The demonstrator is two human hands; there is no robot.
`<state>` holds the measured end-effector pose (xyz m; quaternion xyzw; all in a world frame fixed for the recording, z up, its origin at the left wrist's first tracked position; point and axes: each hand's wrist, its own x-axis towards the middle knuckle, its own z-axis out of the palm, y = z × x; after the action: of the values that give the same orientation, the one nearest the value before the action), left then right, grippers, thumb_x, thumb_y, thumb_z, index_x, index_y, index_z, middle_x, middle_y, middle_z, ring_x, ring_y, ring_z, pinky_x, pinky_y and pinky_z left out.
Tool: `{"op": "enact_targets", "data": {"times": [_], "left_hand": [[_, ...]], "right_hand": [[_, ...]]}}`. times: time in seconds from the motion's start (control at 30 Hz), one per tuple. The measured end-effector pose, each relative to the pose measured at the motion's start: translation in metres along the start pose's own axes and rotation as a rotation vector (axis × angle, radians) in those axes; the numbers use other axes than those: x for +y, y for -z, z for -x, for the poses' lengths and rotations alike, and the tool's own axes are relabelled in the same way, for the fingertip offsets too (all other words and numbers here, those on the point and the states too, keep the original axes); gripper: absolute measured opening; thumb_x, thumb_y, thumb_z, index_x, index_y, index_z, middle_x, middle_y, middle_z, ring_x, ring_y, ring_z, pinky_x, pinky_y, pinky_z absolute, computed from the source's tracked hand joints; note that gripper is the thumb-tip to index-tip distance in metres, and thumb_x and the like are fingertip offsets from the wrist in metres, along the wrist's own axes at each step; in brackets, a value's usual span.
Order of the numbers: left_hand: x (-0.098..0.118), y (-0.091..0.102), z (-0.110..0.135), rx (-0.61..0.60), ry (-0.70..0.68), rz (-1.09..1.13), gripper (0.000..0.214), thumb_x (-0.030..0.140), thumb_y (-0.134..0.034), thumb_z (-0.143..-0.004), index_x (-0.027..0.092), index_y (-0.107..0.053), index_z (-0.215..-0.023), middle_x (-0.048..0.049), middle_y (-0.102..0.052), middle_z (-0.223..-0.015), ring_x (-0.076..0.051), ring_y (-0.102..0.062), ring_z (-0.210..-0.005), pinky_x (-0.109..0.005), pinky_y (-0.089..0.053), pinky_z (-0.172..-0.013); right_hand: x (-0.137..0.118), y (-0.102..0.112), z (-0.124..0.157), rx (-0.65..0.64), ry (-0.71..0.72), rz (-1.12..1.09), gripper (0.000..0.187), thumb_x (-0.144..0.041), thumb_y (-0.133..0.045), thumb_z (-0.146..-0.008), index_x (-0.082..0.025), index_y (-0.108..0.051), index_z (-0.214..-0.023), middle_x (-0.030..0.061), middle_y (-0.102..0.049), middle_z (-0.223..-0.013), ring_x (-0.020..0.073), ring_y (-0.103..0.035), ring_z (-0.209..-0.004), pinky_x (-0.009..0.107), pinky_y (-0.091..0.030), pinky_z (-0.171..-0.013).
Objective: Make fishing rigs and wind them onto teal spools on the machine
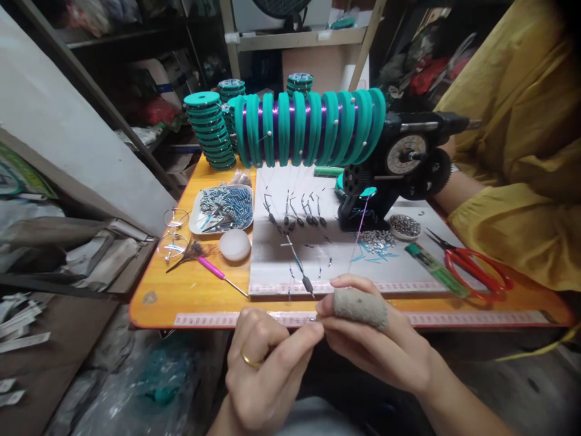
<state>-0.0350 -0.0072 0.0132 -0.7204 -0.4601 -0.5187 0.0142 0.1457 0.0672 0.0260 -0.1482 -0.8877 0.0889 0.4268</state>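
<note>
My left hand [272, 369], a ring on one finger, is closed in a pinch at the table's front edge. At its fingertips shows the end of a small shiny metal piece [313, 319], too small to make out. Against it, my right hand [372, 333] pinches too, with a grey wrap [361, 307] around one finger. A thin purple line [362, 221] runs down from a teal spool [368, 192] to my right hand; its end is hidden by the fingers. Just beyond my hands lies a dark grey sinker [308, 284] on a rigged line.
A row of teal foam spools [308, 127] wound with purple line sits on a black winding machine [367, 206]. Left are a tray of small tubes [220, 209] and a pink-handled hook tool [211, 267]. Right lie red-handled scissors [476, 269] and a bead dish [405, 226]. A yellow-sleeved person [512, 200] sits near.
</note>
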Motion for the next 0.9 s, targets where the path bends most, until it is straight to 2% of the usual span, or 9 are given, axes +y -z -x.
{"op": "enact_targets", "data": {"times": [0.07,0.2,0.3,0.37,0.43,0.5,0.63,0.77,0.9], "left_hand": [[0.0,-0.004,0.001,0.005,0.009,0.041,0.043,-0.005,-0.069,-0.073,0.018,-0.069,-0.109,0.0023,-0.048,-0.065,-0.012,-0.045,-0.064,-0.026,-0.041,-0.058],[0.002,-0.011,0.003,0.07,0.068,0.136,0.043,-0.004,-0.07,-0.073,0.021,-0.07,-0.109,0.0028,-0.044,-0.068,-0.011,-0.044,-0.065,-0.026,-0.042,-0.059],[0.005,-0.015,0.001,0.186,0.279,0.269,0.025,0.004,-0.072,-0.076,0.025,-0.073,-0.091,-0.0011,-0.053,-0.089,-0.012,-0.053,-0.078,-0.025,-0.047,-0.068],[0.007,-0.017,-0.001,0.172,0.472,0.464,0.015,0.009,-0.071,-0.08,0.024,-0.072,-0.082,-0.0018,-0.06,-0.102,-0.012,-0.059,-0.087,-0.023,-0.049,-0.072],[0.006,-0.018,-0.001,0.096,0.633,0.712,0.012,0.013,-0.068,-0.085,0.024,-0.069,-0.083,0.0,-0.065,-0.094,-0.011,-0.062,-0.084,-0.02,-0.05,-0.073],[0.004,-0.018,-0.001,0.052,0.714,0.89,0.01,0.015,-0.065,-0.088,0.024,-0.069,-0.085,0.0019,-0.064,-0.081,-0.009,-0.062,-0.078,-0.018,-0.05,-0.072],[-0.002,-0.013,0.0,0.042,0.681,0.959,0.008,0.016,-0.064,-0.088,0.022,-0.068,-0.086,0.0016,-0.062,-0.079,-0.008,-0.059,-0.077,-0.017,-0.049,-0.073],[-0.005,-0.004,-0.002,0.052,0.57,0.861,0.007,0.015,-0.066,-0.087,0.022,-0.068,-0.086,0.001,-0.061,-0.077,-0.009,-0.058,-0.076,-0.018,-0.048,-0.07],[-0.007,0.004,0.0,0.141,0.499,0.748,0.011,0.011,-0.066,-0.086,0.022,-0.068,-0.09,0.0008,-0.059,-0.077,-0.01,-0.057,-0.074,-0.019,-0.048,-0.067]], "right_hand": [[0.0,0.002,0.001,0.0,0.011,-0.027,0.018,-0.006,-0.058,-0.09,-0.012,-0.064,-0.105,0.0075,-0.07,-0.091,0.019,-0.066,-0.094,0.039,-0.058,-0.09],[-0.003,0.001,0.01,0.02,-0.082,-0.036,0.027,-0.001,-0.055,-0.088,-0.016,-0.064,-0.109,0.0054,-0.07,-0.094,0.0185,-0.066,-0.095,0.036,-0.057,-0.093],[-0.003,-0.002,0.011,0.041,-0.071,-0.059,0.028,-0.001,-0.057,-0.086,-0.017,-0.063,-0.109,0.005,-0.07,-0.091,0.0181,-0.066,-0.091,0.036,-0.057,-0.093],[-0.002,-0.002,0.007,0.043,-0.067,-0.093,0.026,-0.002,-0.059,-0.085,-0.016,-0.062,-0.107,0.005,-0.068,-0.09,0.0174,-0.065,-0.09,0.035,-0.056,-0.09],[-0.003,-0.002,0.0,0.052,-0.108,-0.156,0.023,-0.002,-0.06,-0.084,-0.016,-0.061,-0.102,0.0053,-0.066,-0.09,0.0168,-0.062,-0.092,0.033,-0.056,-0.086],[-0.005,-0.001,-0.007,0.046,-0.144,-0.215,0.021,-0.001,-0.06,-0.083,-0.015,-0.06,-0.099,0.0065,-0.064,-0.091,0.017,-0.059,-0.094,0.03,-0.055,-0.082],[-0.01,0.0,-0.014,-0.016,-0.133,-0.26,0.023,0.004,-0.058,-0.081,-0.012,-0.06,-0.097,0.0079,-0.062,-0.093,0.0171,-0.057,-0.093,0.033,-0.052,-0.086],[-0.018,-0.004,-0.018,-0.034,-0.081,-0.253,0.023,0.007,-0.054,-0.081,-0.009,-0.06,-0.097,0.009,-0.062,-0.091,0.0165,-0.058,-0.089,0.037,-0.05,-0.091],[-0.032,-0.015,-0.026,-0.006,-0.083,-0.248,0.021,0.007,-0.055,-0.08,-0.007,-0.061,-0.095,0.0111,-0.062,-0.093,0.0179,-0.056,-0.094,0.036,-0.05,-0.09]]}}
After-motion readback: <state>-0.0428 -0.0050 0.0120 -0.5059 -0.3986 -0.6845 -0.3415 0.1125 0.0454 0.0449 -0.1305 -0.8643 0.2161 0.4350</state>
